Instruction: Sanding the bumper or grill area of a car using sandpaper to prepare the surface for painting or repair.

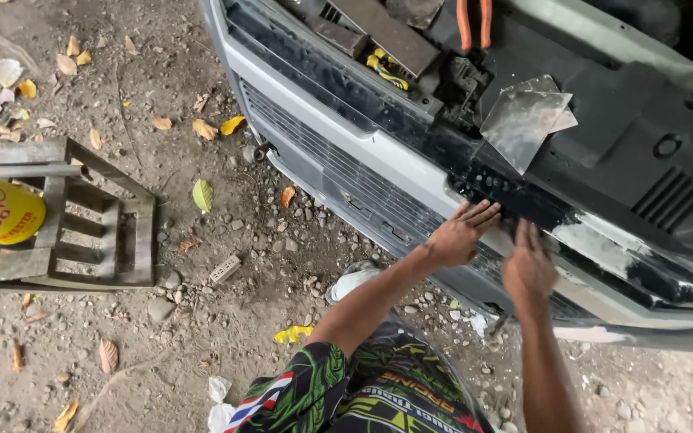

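At the car's front bumper, above the grille, left hand & right hand press flat, fingers spread, gripping nothing, on the black trim strip — prob. stiff, light plastic, best held by its edges.

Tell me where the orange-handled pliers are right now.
In the head view, the orange-handled pliers lie at the top edge on the car's black front panel, just above the metal sheet.

Bumper: grey matt plastic, scuffed black paint patches; metal sheet dull, smudged; wooden crate rough, weathered.
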